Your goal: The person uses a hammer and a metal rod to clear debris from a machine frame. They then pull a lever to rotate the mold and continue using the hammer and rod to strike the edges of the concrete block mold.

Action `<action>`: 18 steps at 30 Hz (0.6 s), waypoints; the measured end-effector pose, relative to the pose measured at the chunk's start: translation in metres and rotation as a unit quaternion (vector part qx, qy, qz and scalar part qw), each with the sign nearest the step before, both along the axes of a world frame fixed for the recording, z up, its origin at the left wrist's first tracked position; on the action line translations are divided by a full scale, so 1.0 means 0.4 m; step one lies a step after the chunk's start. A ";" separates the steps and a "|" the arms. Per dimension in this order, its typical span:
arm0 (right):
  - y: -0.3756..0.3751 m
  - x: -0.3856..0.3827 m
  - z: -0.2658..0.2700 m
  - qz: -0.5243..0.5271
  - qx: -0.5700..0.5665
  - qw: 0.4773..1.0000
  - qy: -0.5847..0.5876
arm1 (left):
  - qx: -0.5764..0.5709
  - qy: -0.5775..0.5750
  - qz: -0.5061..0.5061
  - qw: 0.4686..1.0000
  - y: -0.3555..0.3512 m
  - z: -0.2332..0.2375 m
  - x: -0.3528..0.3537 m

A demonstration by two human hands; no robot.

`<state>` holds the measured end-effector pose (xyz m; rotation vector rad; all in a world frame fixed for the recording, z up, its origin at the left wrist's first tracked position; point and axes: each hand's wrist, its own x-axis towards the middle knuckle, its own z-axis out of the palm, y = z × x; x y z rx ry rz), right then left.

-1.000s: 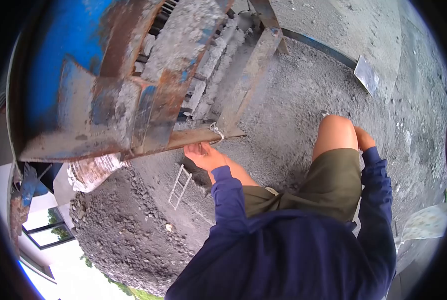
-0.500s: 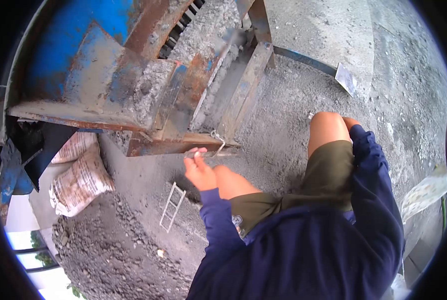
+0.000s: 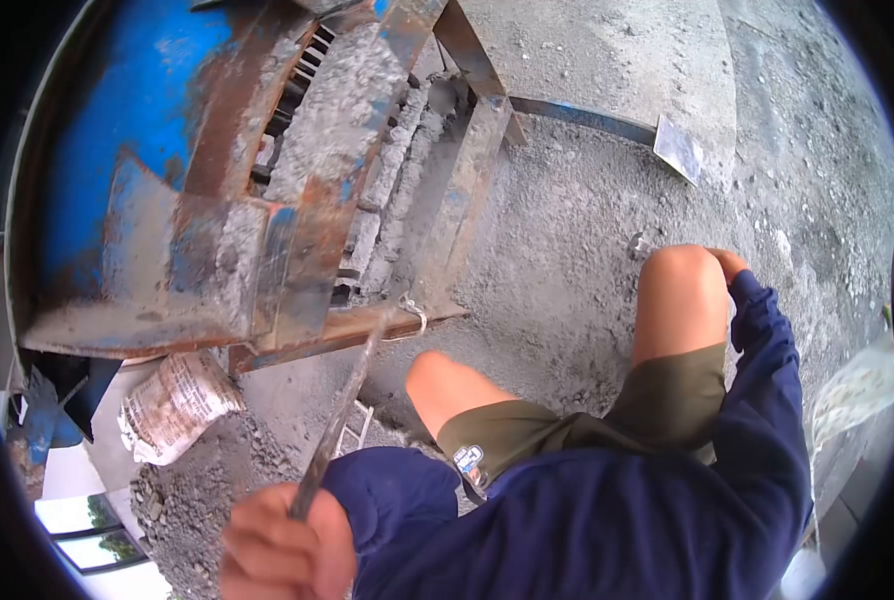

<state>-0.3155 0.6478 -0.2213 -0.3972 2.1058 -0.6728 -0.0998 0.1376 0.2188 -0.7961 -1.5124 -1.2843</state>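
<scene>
My left hand (image 3: 292,545) is closed around a long grey metal rod (image 3: 343,415), low at the left. The rod slants up and away, and its far end overlaps the rusty lower beam (image 3: 297,340) of a blue machine (image 3: 152,85). Beside that end, a pale loop of cord or wire (image 3: 414,316) hangs on the beam. Only the back part of my right hand (image 3: 729,265) shows, at the outer side of my right knee; its fingers are hidden. A small greyish object (image 3: 640,243) lies just past that knee.
Grey grit covers the ground (image 3: 567,220). A stained sack (image 3: 179,405) rests beside a gravel heap (image 3: 192,500) at the left. A small ladder-like frame (image 3: 355,430) lies behind the rod. Toward the back, a flat plate (image 3: 678,150) ends a metal bar (image 3: 592,120).
My left hand has drawn back from the beam, down and left toward the camera, and the rod now stands out from it. My right hand stays by the knee. The view has shifted slightly.
</scene>
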 end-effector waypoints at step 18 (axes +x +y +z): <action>-0.235 -0.253 0.146 0.032 -0.006 0.998 -0.053 | -0.205 -0.088 0.163 0.961 0.103 -0.348 -0.428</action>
